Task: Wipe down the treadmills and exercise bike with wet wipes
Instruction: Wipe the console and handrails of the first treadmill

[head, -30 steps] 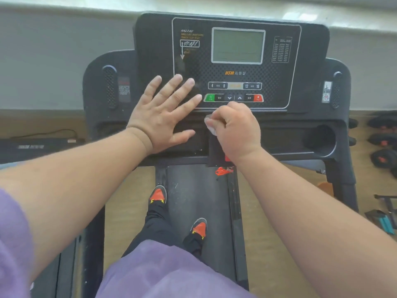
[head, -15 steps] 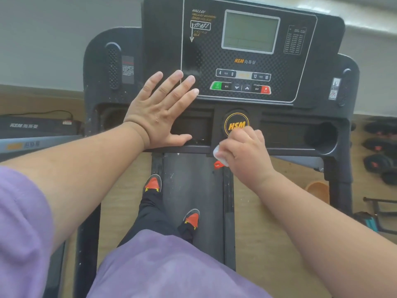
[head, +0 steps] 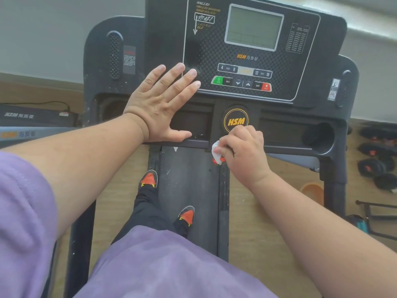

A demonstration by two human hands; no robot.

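1. One treadmill [head: 163,37] with a black console fills the view; part of a second machine [head: 32,117] shows at the left edge.
2. One grey display screen [head: 253,26] sits on the console.
3. One round yellow HSM badge [head: 235,117] lies below the buttons.
4. Two hands: the left hand [head: 159,104] and the right hand [head: 247,151].
5. One white wet wipe [head: 216,152].
6. Two shoes with orange toes [head: 148,179].
7. Several dark dumbbells [head: 378,151] at the right; exact number unclear.

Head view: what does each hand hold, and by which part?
Right hand grips a bunched wet wipe, mostly hidden in its fingers. Left hand holds nothing, flat on the console.
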